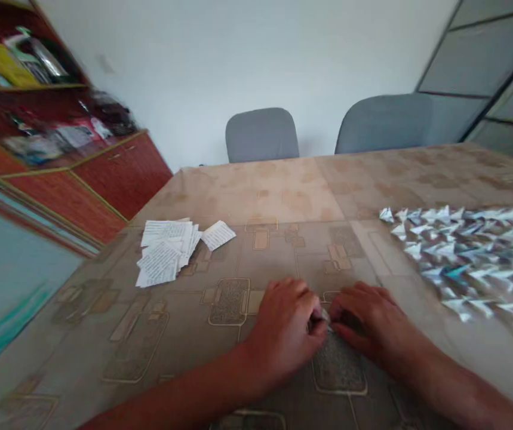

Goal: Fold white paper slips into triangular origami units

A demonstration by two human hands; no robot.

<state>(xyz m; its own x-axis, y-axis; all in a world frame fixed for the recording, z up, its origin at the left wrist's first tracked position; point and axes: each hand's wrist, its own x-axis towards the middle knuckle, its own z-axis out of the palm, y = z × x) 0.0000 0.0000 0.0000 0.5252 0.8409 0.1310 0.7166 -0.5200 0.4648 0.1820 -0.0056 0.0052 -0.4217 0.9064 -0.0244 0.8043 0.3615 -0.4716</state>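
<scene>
As the left hand [286,319] and right hand [370,322], both nearly closed, pinch a small paper piece [326,318] at the tabletop [184,340], folding seems the step in hand; the next move likely calls for pressing a crease.

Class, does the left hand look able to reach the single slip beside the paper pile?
Probably yes: nothing stands between the left hand and the slip, though that hand seems to pinch a small pale piece.
</scene>
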